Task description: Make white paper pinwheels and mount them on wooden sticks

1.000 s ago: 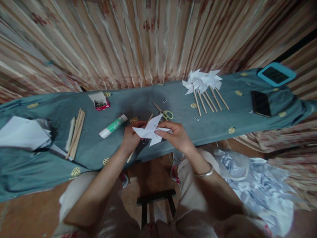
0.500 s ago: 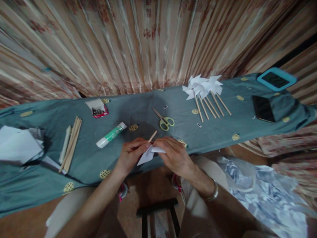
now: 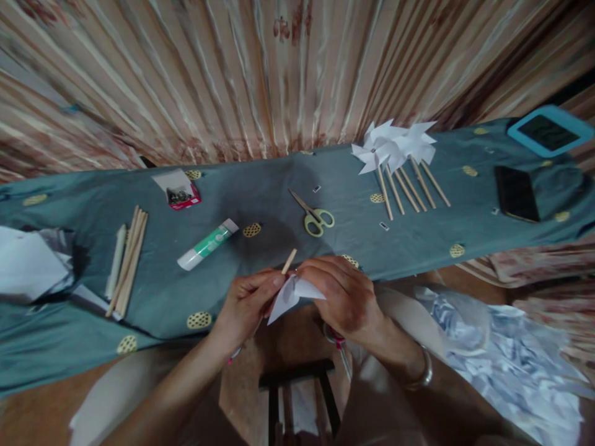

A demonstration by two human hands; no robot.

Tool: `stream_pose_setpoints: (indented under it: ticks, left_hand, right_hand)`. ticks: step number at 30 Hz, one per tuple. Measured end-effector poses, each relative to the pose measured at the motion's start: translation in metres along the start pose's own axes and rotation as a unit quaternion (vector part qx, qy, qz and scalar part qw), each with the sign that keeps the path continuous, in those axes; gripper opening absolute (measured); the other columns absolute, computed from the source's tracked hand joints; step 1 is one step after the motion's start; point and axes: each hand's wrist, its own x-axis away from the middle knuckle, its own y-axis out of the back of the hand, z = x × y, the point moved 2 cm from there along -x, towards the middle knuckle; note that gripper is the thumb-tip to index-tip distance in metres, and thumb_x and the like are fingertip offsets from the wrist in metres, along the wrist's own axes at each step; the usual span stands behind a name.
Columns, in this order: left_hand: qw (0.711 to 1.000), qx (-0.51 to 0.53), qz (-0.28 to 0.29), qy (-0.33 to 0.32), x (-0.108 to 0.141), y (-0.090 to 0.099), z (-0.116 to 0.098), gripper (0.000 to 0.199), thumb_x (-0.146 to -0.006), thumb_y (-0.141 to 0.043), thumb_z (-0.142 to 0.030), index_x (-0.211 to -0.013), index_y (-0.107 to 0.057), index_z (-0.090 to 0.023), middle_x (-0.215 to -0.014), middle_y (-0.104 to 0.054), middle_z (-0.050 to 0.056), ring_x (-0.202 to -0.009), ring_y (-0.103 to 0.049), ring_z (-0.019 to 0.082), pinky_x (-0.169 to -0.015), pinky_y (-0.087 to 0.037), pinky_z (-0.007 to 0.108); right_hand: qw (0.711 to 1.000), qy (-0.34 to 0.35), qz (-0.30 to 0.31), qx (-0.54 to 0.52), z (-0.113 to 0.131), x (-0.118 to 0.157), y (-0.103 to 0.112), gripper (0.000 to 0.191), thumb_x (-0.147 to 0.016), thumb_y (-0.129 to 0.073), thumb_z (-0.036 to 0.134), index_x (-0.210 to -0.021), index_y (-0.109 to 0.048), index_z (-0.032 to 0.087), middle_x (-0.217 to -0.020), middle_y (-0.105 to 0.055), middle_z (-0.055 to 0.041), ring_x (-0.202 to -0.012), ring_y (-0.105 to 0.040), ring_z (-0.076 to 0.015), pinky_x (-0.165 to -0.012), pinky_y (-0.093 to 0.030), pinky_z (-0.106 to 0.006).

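A white paper pinwheel (image 3: 285, 302) is between my hands at the table's near edge, with a wooden stick (image 3: 289, 261) poking up behind it. My left hand (image 3: 246, 303) is closed, pinching the stick by the paper's left side. Curled over the right side of the pinwheel is my right hand (image 3: 346, 300), its fingertips near the middle, partly hidden. Beyond my hands lie green-handled scissors (image 3: 318, 220) and a green and white glue stick (image 3: 207, 245). Several finished-looking paper pinwheels on sticks (image 3: 395, 148) rest at the back right.
On the left are loose wooden sticks (image 3: 131, 260), a whitish candle-like stick (image 3: 115, 261), stacked white paper (image 3: 30, 263) and an open box of small metal pins (image 3: 179, 195). A phone (image 3: 517, 193) and a blue-framed device (image 3: 548, 131) lie right. Crumpled paper (image 3: 511, 365) is below.
The view has shifted slightly, so the table's items sit higher. My right hand has curled further over the pinwheel, and its paper has tilted. Both hands keep their hold.
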Motion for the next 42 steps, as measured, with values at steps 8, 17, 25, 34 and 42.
stream_pose_setpoints:
  ticks: [8,17,25,34,42]
  left_hand:
    - [0.999,-0.048,0.019,-0.004,0.005,-0.003,-0.006,0.044,-0.073,-0.075,-0.059,-0.079,-0.08,-0.016,-0.047,-0.047,-0.003,-0.041,-0.032,0.007,-0.043,-0.028,0.023]
    - [0.999,-0.048,0.007,-0.017,0.008,-0.006,-0.008,0.039,-0.072,-0.078,-0.055,-0.081,-0.082,-0.018,-0.045,-0.044,-0.004,-0.038,-0.032,0.006,-0.04,-0.027,0.021]
    - [0.998,-0.059,-0.018,-0.02,0.01,-0.005,-0.012,0.025,-0.069,-0.08,-0.044,-0.075,-0.082,-0.02,-0.053,-0.051,-0.002,-0.038,-0.033,0.006,-0.037,-0.025,0.021]
    - [0.992,-0.104,-0.036,-0.059,0.009,-0.005,-0.02,0.021,-0.07,-0.08,-0.04,-0.069,-0.081,-0.019,-0.068,-0.067,0.005,-0.056,-0.051,0.013,-0.05,-0.038,0.023]
    - [0.993,-0.091,-0.018,-0.068,0.008,-0.003,-0.014,0.02,-0.075,-0.076,-0.039,-0.068,-0.079,-0.02,-0.058,-0.052,-0.001,-0.04,-0.037,0.007,-0.038,-0.025,0.021]
  right_hand:
    - [1.0,-0.005,-0.006,-0.001,0.002,0.001,0.003,0.023,-0.093,-0.054,0.008,-0.113,-0.062,0.016,-0.099,-0.078,-0.0085,-0.094,-0.074,-0.0184,-0.085,-0.059,-0.033]
    - [1.0,-0.012,-0.02,0.001,0.001,0.0,0.009,0.02,-0.094,-0.055,0.008,-0.112,-0.06,0.013,-0.099,-0.079,-0.011,-0.095,-0.074,-0.0196,-0.086,-0.06,-0.033]
    - [1.0,-0.018,-0.013,-0.002,0.001,0.002,0.009,0.028,-0.093,-0.056,0.007,-0.119,-0.059,0.017,-0.103,-0.079,-0.0091,-0.098,-0.074,-0.0188,-0.087,-0.061,-0.034]
    - [0.999,-0.023,-0.012,-0.02,0.002,0.0,0.008,0.03,-0.091,-0.057,0.007,-0.119,-0.059,0.017,-0.101,-0.078,-0.009,-0.095,-0.074,-0.0194,-0.085,-0.061,-0.034]
    - [0.989,-0.105,-0.001,-0.106,-0.004,-0.004,0.008,0.018,-0.094,-0.052,0.01,-0.105,-0.063,0.02,-0.097,-0.078,-0.0049,-0.091,-0.074,-0.0154,-0.084,-0.06,-0.029]
